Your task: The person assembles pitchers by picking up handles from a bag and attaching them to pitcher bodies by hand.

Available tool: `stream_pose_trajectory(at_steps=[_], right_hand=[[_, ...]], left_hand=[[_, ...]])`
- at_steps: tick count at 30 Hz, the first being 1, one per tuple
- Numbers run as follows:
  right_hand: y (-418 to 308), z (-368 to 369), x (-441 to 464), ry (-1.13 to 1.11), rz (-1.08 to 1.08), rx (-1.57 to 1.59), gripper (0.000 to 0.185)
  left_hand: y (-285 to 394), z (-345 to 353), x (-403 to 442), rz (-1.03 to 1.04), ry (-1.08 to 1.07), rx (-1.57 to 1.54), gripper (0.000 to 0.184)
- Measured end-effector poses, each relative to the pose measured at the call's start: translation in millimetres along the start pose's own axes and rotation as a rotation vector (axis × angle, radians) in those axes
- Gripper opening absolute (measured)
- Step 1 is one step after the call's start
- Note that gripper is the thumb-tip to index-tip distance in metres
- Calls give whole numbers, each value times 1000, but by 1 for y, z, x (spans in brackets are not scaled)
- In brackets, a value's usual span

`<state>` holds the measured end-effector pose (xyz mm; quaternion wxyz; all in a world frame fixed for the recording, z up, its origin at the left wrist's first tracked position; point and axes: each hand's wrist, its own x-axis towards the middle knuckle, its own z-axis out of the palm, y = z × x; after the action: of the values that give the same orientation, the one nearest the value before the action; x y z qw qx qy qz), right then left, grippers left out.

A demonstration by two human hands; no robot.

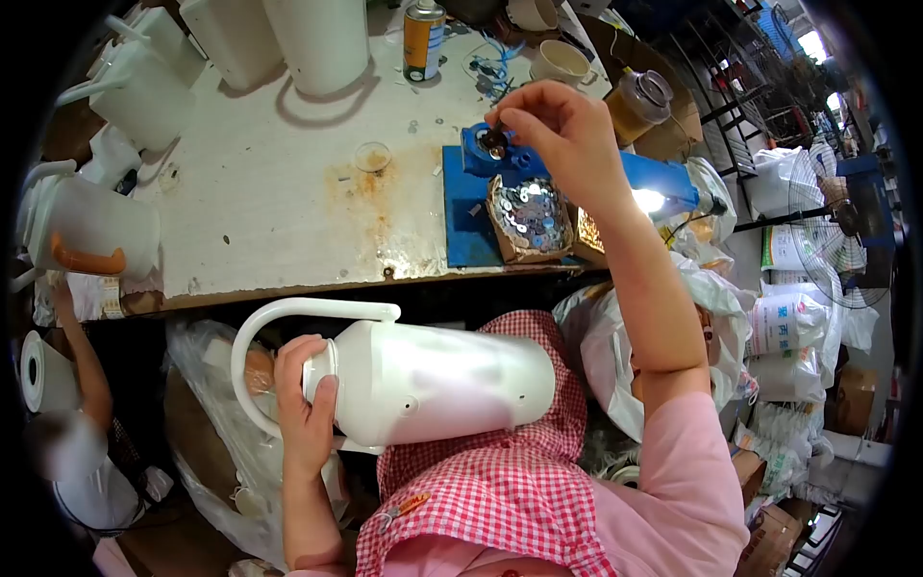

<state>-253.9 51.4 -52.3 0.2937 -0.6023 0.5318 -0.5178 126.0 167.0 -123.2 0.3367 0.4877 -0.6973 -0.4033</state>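
Observation:
A white jug body (452, 380) with a large curved white handle lies on its side across my lap, its neck towards the left. My left hand (306, 399) is closed round that neck, just inside the handle. Above the bench my right hand (567, 130) pinches at a small dark piece over the end of a blue bench tool (476, 149); the fingers partly hide it and I cannot make out its kind. Below this hand stands a cut-down cardboard box (529, 219) of small metal washers, beside a box of brass-coloured parts (588, 234).
Several white jugs (322, 43) stand at the back and left of the worn bench (279, 192). A spray can (423, 40), a cup (561, 63) and a lidded jar (639, 99) are at the back. A lamp (650, 199) shines at right. Another person (77, 442) sits at far left.

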Motion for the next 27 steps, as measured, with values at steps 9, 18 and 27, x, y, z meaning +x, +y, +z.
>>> stream_pose_trajectory(at_steps=[9,18,27], right_hand=[[15,-13,-81,40,131,62,18],[84,-3,-87,-166,124,-810,14],[90,-3,-91,-99,94,-821,16]], left_hand=[[-2,1,-3,-20,4,-7,38],[0,7,2,-21,-7,10,40],[3,7,5,-19,-1,17,40]])
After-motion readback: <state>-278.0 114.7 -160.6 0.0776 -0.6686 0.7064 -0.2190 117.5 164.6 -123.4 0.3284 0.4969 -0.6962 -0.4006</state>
